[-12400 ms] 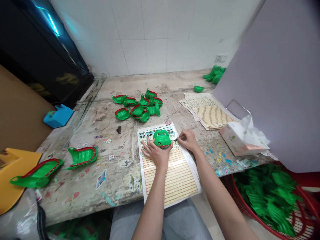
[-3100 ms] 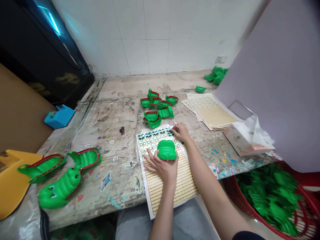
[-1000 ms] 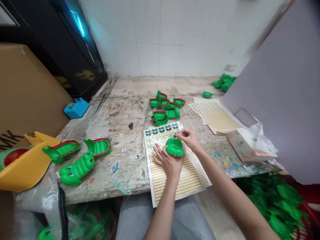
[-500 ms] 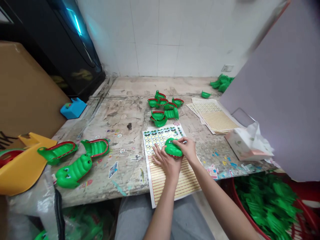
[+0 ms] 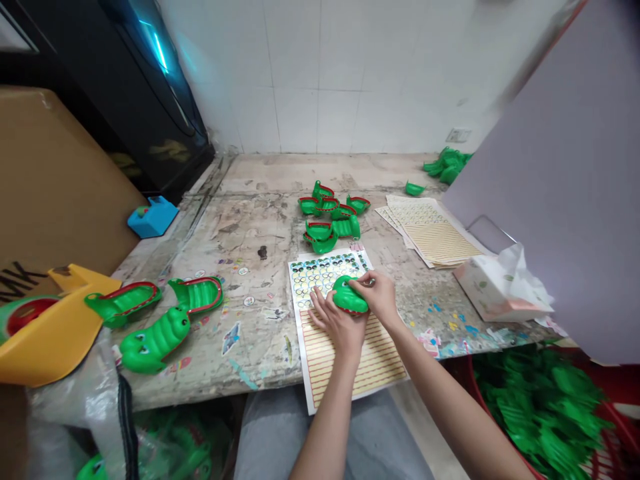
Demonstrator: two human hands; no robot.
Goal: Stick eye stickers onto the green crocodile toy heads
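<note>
The left hand (image 5: 340, 325) grasps a green crocodile head (image 5: 349, 300) by its lower right part, thumb and palm about it and the remaining fingers spread to the left. The fingertips of the right hand (image 5: 381, 295) touch the top of the head beside a visible eye; whether they pinch a sticker or merely press cannot be told. The head lies over the upper half of a sticker sheet (image 5: 375, 357), which bears eye designs above and long striped bands below, at the near edge of the worn table (image 5: 250, 213). Just beyond the sheet is a cluster of green jaw pieces (image 5: 321, 230), most edged in red. To the left lie an assembled crocodile (image 5: 155, 341) with eyes, two open red-rimmed parts (image 5: 200, 295), a yellow container (image 5: 60, 347) and, farther back, a blue dispenser (image 5: 153, 219) near a cardboard box (image 5: 55, 173). To the right are further sheets (image 5: 435, 233), overlapping, and a tissue box (image 5: 480, 293) with tissue protruding. Below the table's right edge, many green parts (image 5: 540, 407) fill a red basket (image 5: 620, 427).
</note>
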